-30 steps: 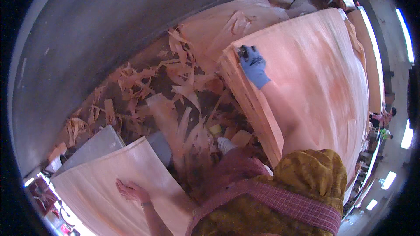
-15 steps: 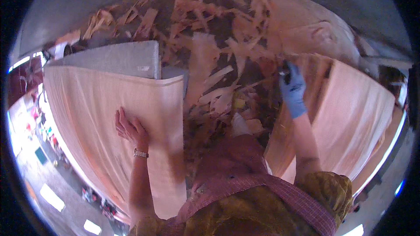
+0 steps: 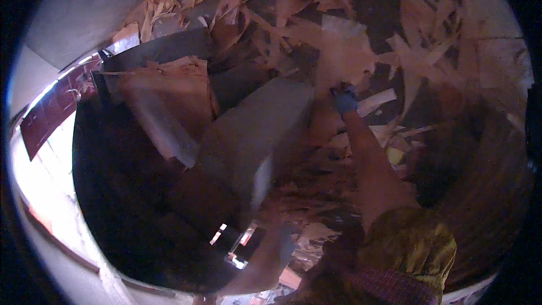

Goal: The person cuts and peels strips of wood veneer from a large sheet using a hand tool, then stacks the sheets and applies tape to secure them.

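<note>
My right hand (image 3: 345,101), in a blue glove with dark patches, reaches forward at the middle of the view. Its fingers look curled, and what they hold, if anything, is too dark to make out. Right beside the fingers is a pale, broad piece of wood veneer (image 3: 344,51) lying among scraps. My left hand cannot be made out in the deep shadow at the lower left. Left of my right hand, a grey, flat-faced block or panel (image 3: 254,118) stands in the dimness.
Torn veneer strips (image 3: 429,51) litter the dark floor ahead and to the right. Reddish-brown sheets (image 3: 175,90) sit at the left, near a grey panel (image 3: 186,45). Large dark shapes fill both sides. A dark red structure (image 3: 56,113) stands by the bright left edge.
My view has dropped lower and become darker. The right hand has moved away from the right-hand veneer stack toward the floor scraps. My left hand, earlier flat on the left veneer stack, is lost from sight.
</note>
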### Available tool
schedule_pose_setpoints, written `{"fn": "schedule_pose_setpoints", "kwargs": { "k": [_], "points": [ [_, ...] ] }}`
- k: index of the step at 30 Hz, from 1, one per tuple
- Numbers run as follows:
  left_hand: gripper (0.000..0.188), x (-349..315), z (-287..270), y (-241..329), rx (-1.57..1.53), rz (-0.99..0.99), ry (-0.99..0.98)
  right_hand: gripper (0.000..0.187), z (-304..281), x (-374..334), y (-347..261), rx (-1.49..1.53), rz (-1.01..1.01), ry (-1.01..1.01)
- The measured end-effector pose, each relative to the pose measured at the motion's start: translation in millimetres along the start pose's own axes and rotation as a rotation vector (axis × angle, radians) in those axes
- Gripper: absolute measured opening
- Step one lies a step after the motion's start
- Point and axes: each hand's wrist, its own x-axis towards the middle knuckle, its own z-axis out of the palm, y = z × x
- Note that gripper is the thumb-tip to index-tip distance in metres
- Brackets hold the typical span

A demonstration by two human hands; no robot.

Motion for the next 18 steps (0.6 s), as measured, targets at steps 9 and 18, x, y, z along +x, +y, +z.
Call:
{"fn": "schedule_pose_setpoints", "kwargs": {
  "k": [9,18],
  "points": [
    [0.061,-10,-6,7,-0.028,-0.060,0.024,0.034,-70,-38,-59,0.474,0.147,-0.056],
    [0.057,-23,-35,-29,-0.162,0.026,0.126,0.020,-451,-127,-104,1.045,0.370,-0.342]
  ]
}}
